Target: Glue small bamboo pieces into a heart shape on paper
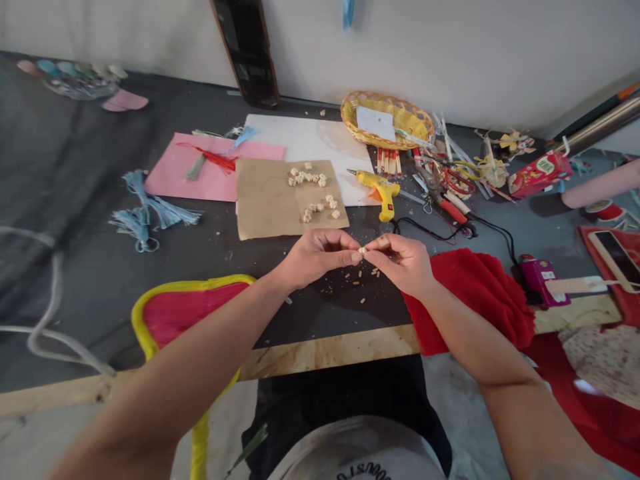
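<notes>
Between the fingertips of both hands is a small cream-coloured piece (363, 251), too small to make out fully; it resembles the little wooden clusters on the cardboard. My left hand (324, 257) pinches it from the left, thumb and forefinger closed. From the right, my right hand (403, 261) is closed on it as well, with a bandage-like strip (383, 243) on one finger. Just below my hands, several tiny wooden bits (356, 283) lie scattered on the dark table (310, 313). Beyond them, several cream clusters (307, 177) rest on a brown cardboard sheet (265, 200).
A yellow glue gun (381, 193) lies behind my right hand, its cord trailing right. Red cloth (470, 293) sits under my right forearm. Blue tassels (150, 213), pink paper (167, 170), a wicker basket (350, 110), pliers (450, 208) and a leaning phone (250, 53) stand around.
</notes>
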